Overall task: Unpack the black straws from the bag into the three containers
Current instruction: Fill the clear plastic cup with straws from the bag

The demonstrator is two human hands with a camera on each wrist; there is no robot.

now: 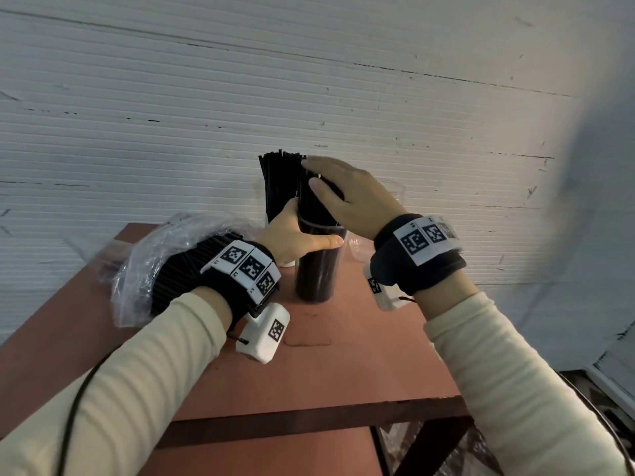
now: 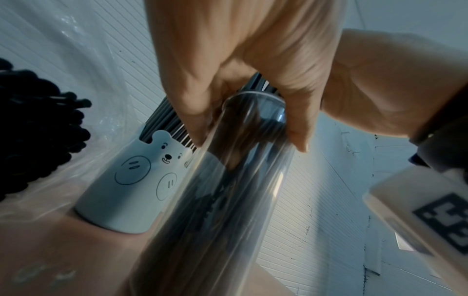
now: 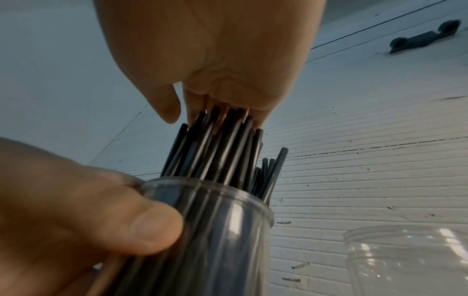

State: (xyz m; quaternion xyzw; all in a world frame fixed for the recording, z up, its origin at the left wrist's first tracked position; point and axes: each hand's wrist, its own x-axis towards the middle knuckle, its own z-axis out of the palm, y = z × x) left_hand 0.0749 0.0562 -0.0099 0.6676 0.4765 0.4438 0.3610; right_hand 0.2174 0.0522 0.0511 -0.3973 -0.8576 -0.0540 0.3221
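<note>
Right now our left hand (image 1: 295, 235) wraps the clear tall container (image 1: 318, 266) at centre frame, thumb across its front just under the rim, fingers curled round the back. Our right hand (image 1: 347, 194) sits directly on top of the black straws (image 3: 222, 148) standing in it, their long axis running upright and tilted slightly toward the upper left. From the right wrist view the fingers (image 3: 195, 104) bend down over the straw tips, touching them; whether they pinch any straw we cannot tell. So the straws lie straight below the right palm, and the next move is probably a downward press or a release along that axis.

Just behind, toward the upper left of the head view, a white bear-printed cup (image 2: 131, 184) holds its own sheaf of straws, close enough to brush. A third clear jar (image 3: 410, 260) waits at lower right of the right wrist view, with no straws visible in it. The plastic bag (image 1: 154, 255), with straws left in it, lies at left on the red table (image 1: 343, 365), nearer our left arm.
</note>
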